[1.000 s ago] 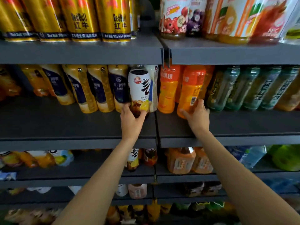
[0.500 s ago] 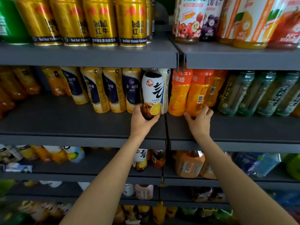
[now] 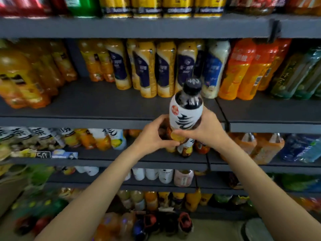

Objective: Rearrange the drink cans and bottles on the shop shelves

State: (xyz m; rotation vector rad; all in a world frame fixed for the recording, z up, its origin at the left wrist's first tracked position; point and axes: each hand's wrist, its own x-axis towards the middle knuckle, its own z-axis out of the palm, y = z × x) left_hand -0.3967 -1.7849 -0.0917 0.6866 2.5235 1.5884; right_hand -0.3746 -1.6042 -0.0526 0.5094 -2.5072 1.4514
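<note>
Held in both hands, out in front of the shelf edge (image 3: 107,121): a bottle (image 3: 186,110), upright with a slight tilt. Smooth clear plastic, rounded shoulders, dark liquid showing at the neck. Glossy black screw cap (image 3: 192,86) with pale marks on top. White wrap label, bold black brush strokes down its front, small round red badge on the left side, orange fruit slice printed at the bottom.

Left hand (image 3: 152,136) gripping the lower body from the left, fingers (image 3: 162,120) curled round it, thumb along the base. Right hand (image 3: 206,130) wrapped round the right side, thumb (image 3: 184,132) pressed across the label's fruit picture.

Above and behind the fingers, matte dark grey metal shelving, flat boards with a squared front lip. Standing at the back of that board, just beyond the cap: tall yellow bottles (image 3: 147,70) with navy label panels, shiny shrink sleeves. Right of them, orange bottles (image 3: 238,70), waisted and glossy; further right, green ones (image 3: 295,75), blurred.

Far left of the fingers, amber bottles (image 3: 19,79), softly out of focus. Top edge, bases of gold cans (image 3: 147,7), metallic, with a dark band round the foot.

Directly below the hands, on the next shelf down, a matching white-labelled bottle (image 3: 186,148), partly hidden. Lower rows too blurred to tell apart.
</note>
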